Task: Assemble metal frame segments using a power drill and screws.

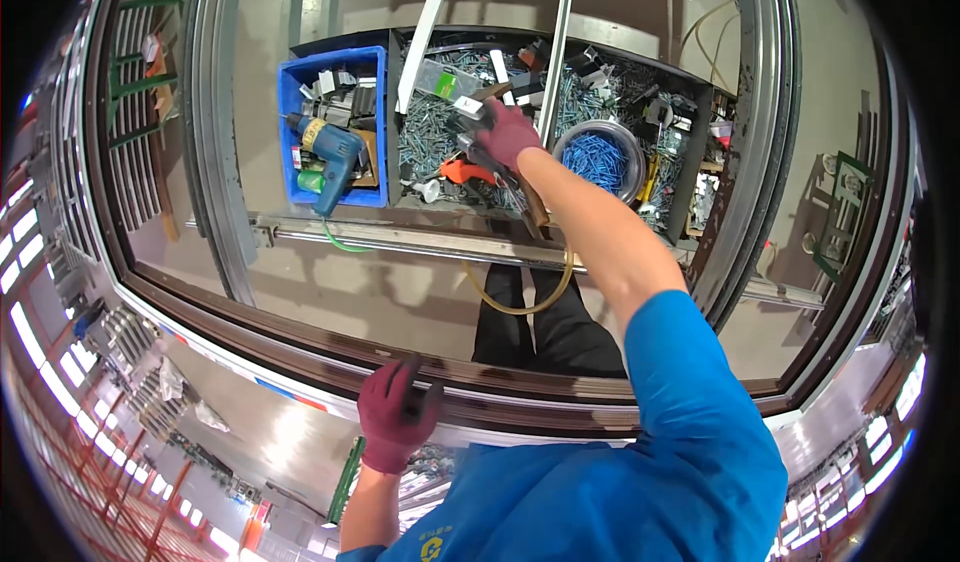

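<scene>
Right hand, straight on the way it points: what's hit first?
The right hand would likely meet the small silver metal piece by its fingertips first; depth is unclear, so they may be touching.

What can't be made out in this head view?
All in the head view:
Right hand: fingertips hidden by the hand itself; grip unclear.
Left hand: fingertips blurred.
Long white strip: far end cut off by the top edge.
Loose screws: too small to count.
</scene>
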Demonstrator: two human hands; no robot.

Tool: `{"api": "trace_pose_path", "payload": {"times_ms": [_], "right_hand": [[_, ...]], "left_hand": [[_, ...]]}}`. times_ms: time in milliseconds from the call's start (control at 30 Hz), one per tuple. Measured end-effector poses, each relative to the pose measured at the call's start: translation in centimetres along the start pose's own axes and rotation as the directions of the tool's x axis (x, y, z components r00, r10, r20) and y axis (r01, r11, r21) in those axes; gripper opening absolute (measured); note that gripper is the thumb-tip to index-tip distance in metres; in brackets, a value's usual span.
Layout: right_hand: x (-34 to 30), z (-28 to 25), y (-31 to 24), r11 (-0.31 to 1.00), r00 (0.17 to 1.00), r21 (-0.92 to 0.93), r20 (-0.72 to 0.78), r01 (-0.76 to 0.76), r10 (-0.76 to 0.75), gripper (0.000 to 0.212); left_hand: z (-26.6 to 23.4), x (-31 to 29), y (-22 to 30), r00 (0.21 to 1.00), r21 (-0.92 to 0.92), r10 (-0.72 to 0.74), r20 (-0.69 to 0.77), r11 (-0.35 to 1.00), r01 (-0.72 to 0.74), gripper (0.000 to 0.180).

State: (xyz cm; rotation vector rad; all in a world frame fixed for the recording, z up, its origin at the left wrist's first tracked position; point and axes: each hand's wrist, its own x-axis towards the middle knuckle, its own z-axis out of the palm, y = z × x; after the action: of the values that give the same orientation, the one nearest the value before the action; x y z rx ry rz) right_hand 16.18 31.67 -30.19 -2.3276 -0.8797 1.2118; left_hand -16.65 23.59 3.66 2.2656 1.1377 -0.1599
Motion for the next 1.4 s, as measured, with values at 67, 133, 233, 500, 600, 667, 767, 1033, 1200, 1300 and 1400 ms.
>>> {"api": "trace_pose_path", "payload": {"times_ms": [67,133,233,500,600,667,767,1033,1200,1300,1400], "right_hand": [[-2.6,-1.4,1.1,0.990,0.993,0.087,-0.052,0.112,-0.108,0.066],[-6.3,-5.1,2.4,0.940,0.952,0.217,-0.216,0.263,-0.216,0.060],[-9.0,-8.2,9.7,1.000,0.826,0.020,-0.564,0.006,0.006,0.056],[-9.8,-5.8,24.5,0.806,0.722,0.070,-0.403,-0.588,0.562,0.057],[-10.3,-7.5,24.5,0.780,0.736,0.106,-0.276,-0.616,0.618,0.054],[-11.2,-9.3,24.3,0.865,0.856,0.040,-0.124,-0.501,0.501,0.044],[-12.6,-9.0,23.5,0.866,0.837,0.251,-0.248,-0.432,0.489,0.045],[-23.4,-11.0,21.4,0.730,0.754,0.649,-0.366,-0.213,0.545,0.033],[-38.7,-17.5,12.1,0.374,0.814,0.901,-0.043,-0.218,0.579,0.023],[-48.4,-17.8,12.2,0.462,0.847,0.887,-0.231,-0.020,0.479,0.022],[-60.8,-20.1,10.9,0.344,0.865,0.937,-0.120,-0.064,0.488,0.019]], "left_hand": [[-0.1,0.0,0.1,1.000,-0.025,0.004,0.001,1.000,-0.004,0.047],[-0.3,-0.1,0.2,0.999,-0.024,0.043,-0.018,0.999,-0.043,0.046],[-0.2,0.0,0.1,0.993,-0.007,0.101,-0.056,0.995,-0.102,0.045],[0.4,-0.6,-0.2,0.991,-0.030,0.092,-0.094,0.995,-0.095,0.038],[0.3,-1.3,-0.3,0.996,-0.002,0.046,-0.071,0.999,-0.046,0.037],[0.3,-0.9,0.1,0.986,0.028,0.119,-0.119,0.993,-0.116,0.035],[0.2,-1.0,0.5,0.990,-0.051,0.102,-0.097,0.993,-0.108,0.032],[0.9,-2.1,0.0,0.981,-0.132,0.132,-0.141,0.980,-0.151,0.032],[1.0,-2.5,-0.6,0.940,-0.135,0.276,-0.201,0.942,-0.306,0.033],[1.4,-3.1,-0.6,0.929,-0.183,0.274,-0.249,0.929,-0.323,0.031],[1.8,-3.9,-0.2,0.922,-0.151,0.295,-0.249,0.929,-0.338,0.029]]}}
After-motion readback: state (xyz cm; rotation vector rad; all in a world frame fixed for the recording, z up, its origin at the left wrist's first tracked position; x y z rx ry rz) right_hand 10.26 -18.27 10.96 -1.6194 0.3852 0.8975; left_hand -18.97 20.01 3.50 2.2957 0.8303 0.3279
